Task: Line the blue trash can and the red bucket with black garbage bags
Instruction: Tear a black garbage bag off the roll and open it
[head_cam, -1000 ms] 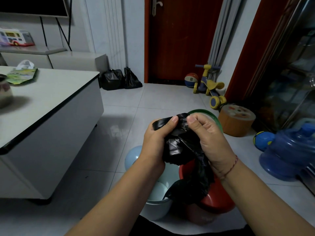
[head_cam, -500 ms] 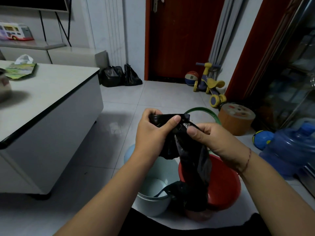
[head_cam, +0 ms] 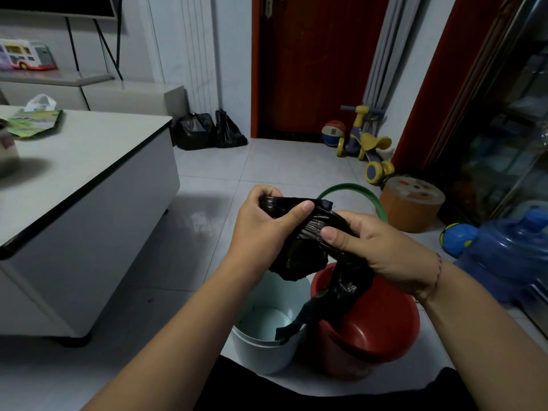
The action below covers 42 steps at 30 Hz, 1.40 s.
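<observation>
A crumpled black garbage bag (head_cam: 299,247) hangs between both hands above the two containers. My left hand (head_cam: 264,229) pinches its top edge with thumb over the plastic. My right hand (head_cam: 376,253) grips the bunched middle a little lower and to the right. The bag's loose tail (head_cam: 326,304) dangles down over the rims. Below stands the pale blue trash can (head_cam: 261,348), with no liner inside. The red bucket (head_cam: 385,330) touches it on the right, also bare inside.
A white low table (head_cam: 89,185) fills the left, with a tissue pack and a jar on it. A green-rimmed basin (head_cam: 370,200) stands behind my hands. A round stool (head_cam: 412,203), a blue water jug (head_cam: 510,250), a ball and a toy scooter sit on the right. Two filled black bags (head_cam: 207,132) rest by the door.
My hands have drawn apart and the right one has lowered, stretching the bag sideways. The view has tilted down, showing more of both containers.
</observation>
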### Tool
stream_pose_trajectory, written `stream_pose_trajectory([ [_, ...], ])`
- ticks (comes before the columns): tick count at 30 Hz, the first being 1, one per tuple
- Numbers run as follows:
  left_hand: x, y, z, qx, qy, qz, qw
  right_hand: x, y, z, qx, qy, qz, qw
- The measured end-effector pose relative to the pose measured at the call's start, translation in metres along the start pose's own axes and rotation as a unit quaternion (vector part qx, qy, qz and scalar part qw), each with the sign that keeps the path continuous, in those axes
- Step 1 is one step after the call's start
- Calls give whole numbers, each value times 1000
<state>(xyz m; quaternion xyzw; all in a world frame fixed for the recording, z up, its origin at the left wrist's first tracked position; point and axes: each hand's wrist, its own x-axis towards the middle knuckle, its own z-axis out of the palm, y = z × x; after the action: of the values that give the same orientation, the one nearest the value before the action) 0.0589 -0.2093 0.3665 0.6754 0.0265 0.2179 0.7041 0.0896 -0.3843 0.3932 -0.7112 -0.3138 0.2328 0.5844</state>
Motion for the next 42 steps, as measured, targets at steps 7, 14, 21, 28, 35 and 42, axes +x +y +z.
stream_pose_trajectory([
  [7,4,0,-4,-66,-40,-32,997,1,-1,5,88,-22,-13,996],
  [14,7,-6,-8,-109,-86,-95,986,2,5,15,175,5,-17,984],
  [21,6,-5,-17,-102,-169,-138,971,0,1,13,112,16,4,994],
  [28,4,0,-19,-92,-165,-145,971,-2,-8,3,9,-5,27,1000],
  [35,4,4,-23,-85,-182,-149,968,-2,-10,5,-3,16,36,999],
  [42,3,2,-25,-83,-218,-159,959,-4,-6,6,110,-56,32,992],
])
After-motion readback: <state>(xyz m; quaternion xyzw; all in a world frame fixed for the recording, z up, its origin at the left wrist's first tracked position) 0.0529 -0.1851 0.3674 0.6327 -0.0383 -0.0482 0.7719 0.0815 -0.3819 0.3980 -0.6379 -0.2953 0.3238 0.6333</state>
